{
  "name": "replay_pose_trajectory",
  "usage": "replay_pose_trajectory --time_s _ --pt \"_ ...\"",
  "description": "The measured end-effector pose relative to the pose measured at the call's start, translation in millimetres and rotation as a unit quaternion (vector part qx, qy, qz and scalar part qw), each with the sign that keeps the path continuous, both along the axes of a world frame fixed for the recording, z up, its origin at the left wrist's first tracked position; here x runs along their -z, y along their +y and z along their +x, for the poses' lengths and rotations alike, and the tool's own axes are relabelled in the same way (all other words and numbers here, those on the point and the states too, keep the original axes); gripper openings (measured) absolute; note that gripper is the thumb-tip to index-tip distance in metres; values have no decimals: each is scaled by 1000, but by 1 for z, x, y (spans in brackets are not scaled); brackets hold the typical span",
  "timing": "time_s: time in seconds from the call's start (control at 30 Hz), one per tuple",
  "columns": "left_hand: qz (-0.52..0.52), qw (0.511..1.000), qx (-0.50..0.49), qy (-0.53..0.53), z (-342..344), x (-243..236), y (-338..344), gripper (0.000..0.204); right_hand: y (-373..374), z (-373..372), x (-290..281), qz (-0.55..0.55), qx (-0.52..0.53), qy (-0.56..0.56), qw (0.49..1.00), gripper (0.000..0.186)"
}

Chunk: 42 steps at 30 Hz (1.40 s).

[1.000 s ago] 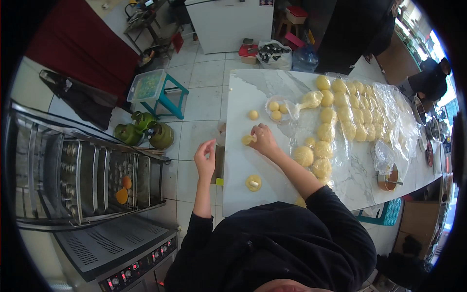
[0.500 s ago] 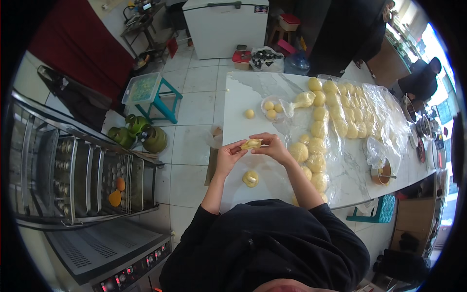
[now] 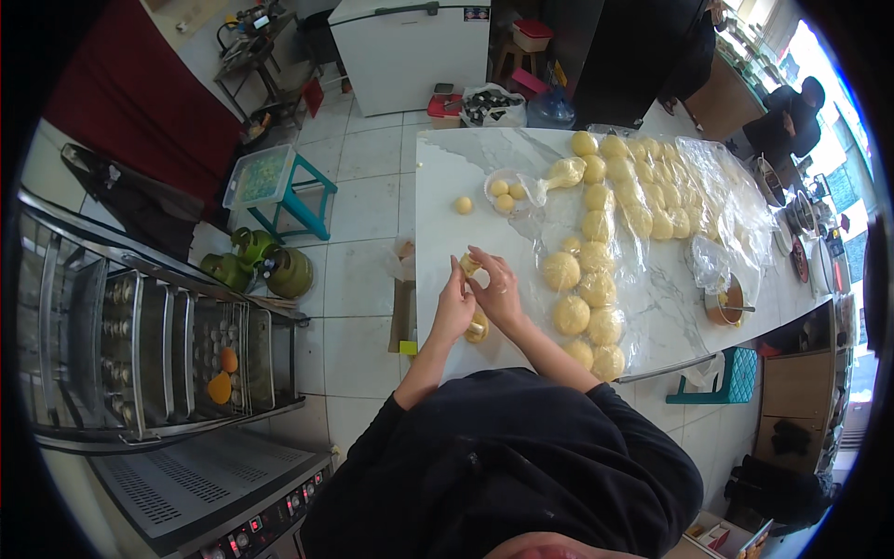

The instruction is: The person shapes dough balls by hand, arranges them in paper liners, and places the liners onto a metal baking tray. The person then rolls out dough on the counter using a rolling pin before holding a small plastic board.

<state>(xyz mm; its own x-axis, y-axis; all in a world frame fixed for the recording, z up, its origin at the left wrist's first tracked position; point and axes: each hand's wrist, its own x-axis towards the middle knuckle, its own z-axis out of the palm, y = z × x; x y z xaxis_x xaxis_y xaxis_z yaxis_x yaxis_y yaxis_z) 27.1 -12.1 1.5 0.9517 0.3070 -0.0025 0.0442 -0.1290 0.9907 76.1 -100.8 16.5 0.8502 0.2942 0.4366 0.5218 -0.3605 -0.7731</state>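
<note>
A piece of yellow dough (image 3: pixel 469 265) is pinched between my two hands above the near left part of the marble table (image 3: pixel 447 177). My left hand (image 3: pixel 453 306) supports it from the left with raised fingers. My right hand (image 3: pixel 499 291) closes over it from the right, fingertips on its top. Just below my hands lies a dough round with a pale filling (image 3: pixel 477 328), partly hidden by them. Beyond sit a small ball (image 3: pixel 463 205) and a shallow container of small balls (image 3: pixel 503 203). Next to that lies a filled piping bag (image 3: pixel 564 173).
Rows of dough balls (image 3: pixel 598 289) under clear plastic sheeting (image 3: pixel 736 196) fill the table's right side. A pot (image 3: pixel 724 306) with a utensil stands at the right. Left are a tray rack (image 3: pixel 168 349), gas cylinders (image 3: pixel 291 272) and a teal stool (image 3: pixel 318 196). Another person (image 3: pixel 796 116) stands far right.
My hands have come together and turned more upright around the dough piece, now partly covering the filled dough round. The whole view has shifted slightly.
</note>
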Motion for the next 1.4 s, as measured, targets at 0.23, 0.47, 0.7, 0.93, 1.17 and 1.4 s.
replay_pose_trajectory --time_s 0.23,0.47,0.7,0.93,1.17,1.4 --pt "-23 996 -25 -79 3 -14 29 44 -12 8 -2 116 -88 118 982 31" --pt "-70 997 17 4 -1 -29 32 29 -31 13 -15 186 -160 337 909 25" --pt "124 991 -37 15 1 2 17 40 -21 11 6 15 -18 202 979 20" --pt "230 971 53 26 -4 -21 -14 74 -9 4 3 37 43 -4 998 17" --pt "-269 961 -63 -13 -1 -23 6 56 -20 -2 -26 85 -58 135 986 14" --pt "-354 933 29 61 -4 -16 21 29 -31 14 -47 62 -96 154 981 16"
